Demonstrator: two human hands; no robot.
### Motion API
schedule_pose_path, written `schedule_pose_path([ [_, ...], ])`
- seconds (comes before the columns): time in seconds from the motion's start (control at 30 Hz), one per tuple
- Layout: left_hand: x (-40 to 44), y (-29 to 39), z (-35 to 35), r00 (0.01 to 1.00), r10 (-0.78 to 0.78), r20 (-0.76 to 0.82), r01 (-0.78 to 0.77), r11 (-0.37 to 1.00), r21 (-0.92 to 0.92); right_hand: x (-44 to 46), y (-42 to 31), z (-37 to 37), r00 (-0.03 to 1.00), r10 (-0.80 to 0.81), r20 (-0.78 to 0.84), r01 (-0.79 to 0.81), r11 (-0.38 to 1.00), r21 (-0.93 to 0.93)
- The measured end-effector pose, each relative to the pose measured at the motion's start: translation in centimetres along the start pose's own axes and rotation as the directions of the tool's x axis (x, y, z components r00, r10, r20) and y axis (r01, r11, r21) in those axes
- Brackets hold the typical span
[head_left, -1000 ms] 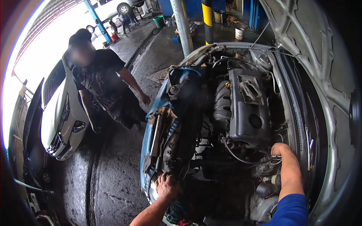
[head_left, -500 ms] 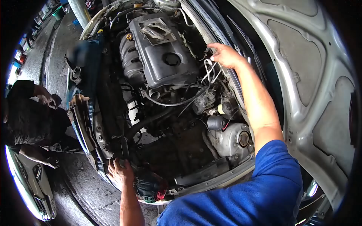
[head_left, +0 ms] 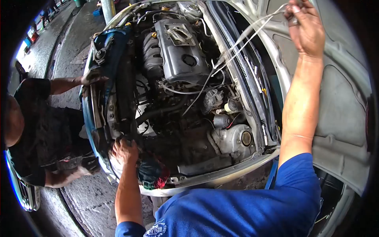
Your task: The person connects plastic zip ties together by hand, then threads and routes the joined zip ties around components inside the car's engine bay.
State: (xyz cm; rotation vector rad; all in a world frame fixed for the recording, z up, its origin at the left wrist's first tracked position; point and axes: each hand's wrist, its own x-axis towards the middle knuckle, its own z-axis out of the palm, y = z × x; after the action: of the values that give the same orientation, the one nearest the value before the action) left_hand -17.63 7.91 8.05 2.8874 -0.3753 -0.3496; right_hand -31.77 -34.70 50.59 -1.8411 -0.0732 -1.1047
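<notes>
My right hand is raised at the upper right in front of the hood, closed around a pale, thin cable. Its doubled strands slope down and left into the engine bay, near the back of the engine cover. At the front edge of the bay, my left hand leans on the front body frame, its fingers spread and slightly bent. A dark cloth with red on it lies right beside that hand.
The open hood stands on the right. A silver strut tower and a dark cylindrical part sit in the near bay. Across the front, another person stands with one hand on the car's front. A post rises behind.
My right hand has lifted up and right from the back of the engine, drawing the cable up. My left hand stays on the frame. The other person has reached an arm to the car's front.
</notes>
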Motion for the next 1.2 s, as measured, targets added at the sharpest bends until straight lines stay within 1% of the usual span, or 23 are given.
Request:
schedule_pose_path([
  [0.13,-0.1,-0.6,0.0,0.999,-0.011,0.035,0.013,0.998,-0.063,1.3,-6.5,4.0,0.98,-0.155,0.124,0.158,0.987,-0.012],
  [0.23,-0.5,-0.9,-0.3,0.999,0.023,-0.024,-0.026,0.988,-0.152,1.3,-10.2,6.5,0.875,-0.408,0.26,0.427,0.904,-0.021],
  [0.27,-0.7,-0.9,-0.4,1.0,0.016,-0.021,-0.019,0.988,-0.152,1.2,-11.5,7.2,0.875,-0.405,0.263,0.424,0.906,-0.015],
  [0.33,-0.7,-1.3,-0.4,0.997,0.046,-0.059,-0.057,0.98,-0.193,1.1,-13.9,8.4,0.812,-0.481,0.33,0.535,0.84,-0.092],
  [0.4,-0.4,-2.1,0.5,0.986,0.097,-0.133,-0.12,0.977,-0.174,1.2,-16.3,8.8,0.761,-0.501,0.411,0.576,0.814,-0.074],
  [0.47,-1.4,-0.5,-1.1,0.973,0.143,-0.184,-0.179,0.964,-0.195,0.2,-18.2,10.4,0.777,-0.522,0.353,0.556,0.831,0.005],
  [0.5,-2.1,0.3,-2.3,0.965,0.216,-0.149,-0.25,0.929,-0.272,1.2,-18.4,10.0,0.719,-0.608,0.337,0.65,0.76,-0.015],
  [0.53,-2.0,0.9,-2.3,0.928,0.339,-0.154,-0.372,0.821,-0.433,1.7,-19.4,9.5,0.699,-0.62,0.358,0.692,0.711,-0.12],
  [0.57,-2.3,1.6,-3.0,0.874,0.453,-0.178,-0.466,0.672,-0.575,1.1,-20.8,10.1,0.705,-0.575,0.415,0.652,0.755,-0.061],
  [0.6,-3.0,2.5,-3.4,0.837,0.515,-0.184,-0.521,0.649,-0.555,0.4,-21.8,10.7,0.703,-0.533,0.471,0.605,0.796,-0.003],
  [0.63,-4.3,3.9,-4.6,0.797,0.574,-0.186,-0.573,0.623,-0.533,1.1,-21.4,10.3,0.632,-0.607,0.481,0.678,0.734,0.034],
  [0.67,-4.9,4.9,-5.0,0.793,0.579,-0.187,-0.579,0.622,-0.527,-0.1,-22.1,10.4,0.641,-0.587,0.496,0.673,0.74,0.006],
  [0.73,-5.6,7.1,-5.8,0.755,0.635,-0.162,-0.559,0.496,-0.665,-2.6,-23.5,9.8,0.696,-0.507,0.51,0.636,0.764,-0.108],
  [0.77,-5.8,8.0,-6.4,0.751,0.64,-0.162,-0.563,0.493,-0.663,-3.7,-23.8,9.2,0.721,-0.469,0.51,0.615,0.773,-0.159],
  [0.83,-6.1,9.5,-7.2,0.679,0.663,-0.315,-0.685,0.418,-0.597,-6.7,-24.7,7.7,0.779,-0.371,0.505,0.558,0.778,-0.289],
  [0.87,-5.7,10.0,-7.1,0.677,0.666,-0.314,-0.687,0.418,-0.594,-8.2,-25.2,7.1,0.804,-0.333,0.492,0.533,0.771,-0.349],
  [0.93,-5.0,11.0,-7.2,0.677,0.734,0.058,-0.409,0.441,-0.799,-11.0,-26.1,5.4,0.854,-0.262,0.451,0.474,0.75,-0.462],
  [0.97,-6.3,11.1,-8.4,0.663,0.748,-0.035,-0.453,0.364,-0.814,-12.2,-26.6,4.6,0.871,-0.236,0.431,0.449,0.736,-0.506],
  [1.0,-6.7,11.3,-9.1,0.656,0.754,-0.037,-0.462,0.361,-0.81,-13.4,-27.1,3.7,0.89,-0.21,0.404,0.42,0.721,-0.551],
  [1.07,-7.2,11.7,-9.7,0.652,0.757,0.051,-0.361,0.369,-0.856,-15.0,-28.3,1.9,0.917,-0.182,0.354,0.377,0.684,-0.625],
  [1.1,-7.0,11.9,-9.5,0.645,0.762,0.052,-0.367,0.369,-0.854,-15.6,-28.9,1.0,0.927,-0.179,0.33,0.361,0.664,-0.654],
  [1.17,-6.5,12.6,-9.2,0.606,0.791,-0.087,-0.435,0.237,-0.869,-16.1,-29.9,-0.6,0.938,-0.189,0.289,0.343,0.618,-0.708],
  [1.2,-6.4,12.9,-9.1,0.602,0.793,-0.091,-0.44,0.235,-0.867,-16.3,-30.5,-1.4,0.942,-0.198,0.271,0.335,0.594,-0.732],
])
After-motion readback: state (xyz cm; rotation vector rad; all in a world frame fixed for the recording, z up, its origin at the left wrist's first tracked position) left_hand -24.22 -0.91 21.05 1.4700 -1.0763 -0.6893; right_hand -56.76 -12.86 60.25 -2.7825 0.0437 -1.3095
